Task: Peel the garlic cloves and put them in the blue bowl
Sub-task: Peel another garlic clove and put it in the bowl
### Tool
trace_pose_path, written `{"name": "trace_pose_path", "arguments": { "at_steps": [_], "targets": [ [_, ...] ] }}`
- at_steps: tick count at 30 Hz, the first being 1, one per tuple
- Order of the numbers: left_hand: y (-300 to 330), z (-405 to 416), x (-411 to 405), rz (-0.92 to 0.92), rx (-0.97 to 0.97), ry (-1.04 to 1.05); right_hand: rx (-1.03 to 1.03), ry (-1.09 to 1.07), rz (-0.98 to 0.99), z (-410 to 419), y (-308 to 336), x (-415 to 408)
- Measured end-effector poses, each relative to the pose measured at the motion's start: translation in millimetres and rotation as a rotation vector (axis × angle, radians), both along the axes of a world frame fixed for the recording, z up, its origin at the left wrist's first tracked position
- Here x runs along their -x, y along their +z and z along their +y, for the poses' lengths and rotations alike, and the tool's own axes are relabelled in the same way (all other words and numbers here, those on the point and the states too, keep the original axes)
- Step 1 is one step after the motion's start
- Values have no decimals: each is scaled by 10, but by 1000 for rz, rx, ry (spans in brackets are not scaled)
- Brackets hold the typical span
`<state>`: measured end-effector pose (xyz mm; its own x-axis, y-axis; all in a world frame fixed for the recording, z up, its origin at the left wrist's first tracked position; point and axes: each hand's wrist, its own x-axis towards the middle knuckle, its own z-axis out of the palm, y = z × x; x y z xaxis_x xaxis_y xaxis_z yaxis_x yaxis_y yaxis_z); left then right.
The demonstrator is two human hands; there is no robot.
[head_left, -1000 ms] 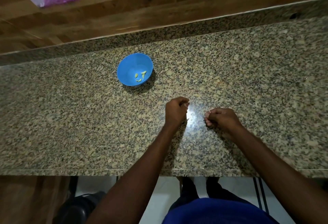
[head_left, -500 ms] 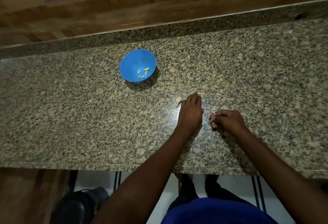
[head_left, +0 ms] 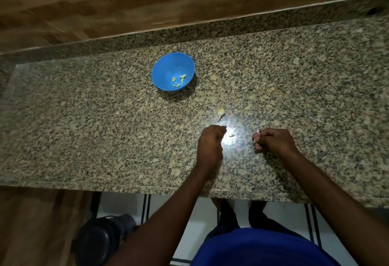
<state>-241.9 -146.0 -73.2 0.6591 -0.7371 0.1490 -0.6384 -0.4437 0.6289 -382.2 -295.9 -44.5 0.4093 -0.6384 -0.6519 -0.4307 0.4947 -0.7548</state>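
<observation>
Right hand [head_left: 273, 141] fingers curled tight, pinching a small pale piece of garlic [head_left: 256, 132] that shows at the fingertips; whether clove or skin, cannot tell. Left hand [head_left: 210, 145] curled into a loose fist on the granite counter [head_left: 84, 129]; what it holds, if anything, cannot be made out. A skin scrap [head_left: 232, 135] lies between the hands. One unpeeled clove [head_left: 220, 113] sits on the counter just beyond the left hand. Blue bowl [head_left: 162, 70] stands farther back and left, well apart, with peeled cloves [head_left: 179, 79] inside.
</observation>
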Motion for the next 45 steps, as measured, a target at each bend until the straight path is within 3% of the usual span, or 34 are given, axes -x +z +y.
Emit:
{"name": "trace_pose_path", "arguments": {
  "at_steps": [2,8,11,15,18,22,26,32,37,40,43,45],
  "targets": [
    [28,0,-87,63,-16,88,-16,-17,-11,27,19,-13],
    [63,-157,236,-64,-198,-137,-13,-22,5,89,65,-38],
    [57,-208,357,-17,-222,-116,30,-11,23,115,55,-13],
    [44,-91,348,-200,-303,-224,7,-27,30,201,63,-53],
    [-36,111,197,-227,-267,-114,-2,-33,37,255,64,-74],
    [-13,411,-36,247,-18,146,-18,-18,18,351,57,-82],
    [58,530,8,395,43,139,-31,-9,26,449,19,-102],
    [-7,447,338,255,-76,-5,-1,32,37,511,-2,-78],
    [-92,461,606,-108,-238,-157,-15,43,25,531,29,-54],
    [-122,504,708,-205,-235,-178,-39,59,11,549,62,-53],
    [-75,503,614,-220,-221,-44,-73,92,-12,553,90,-76],
    [20,556,501,-46,-135,173,-94,126,-23,584,107,-129]
  ]
}}
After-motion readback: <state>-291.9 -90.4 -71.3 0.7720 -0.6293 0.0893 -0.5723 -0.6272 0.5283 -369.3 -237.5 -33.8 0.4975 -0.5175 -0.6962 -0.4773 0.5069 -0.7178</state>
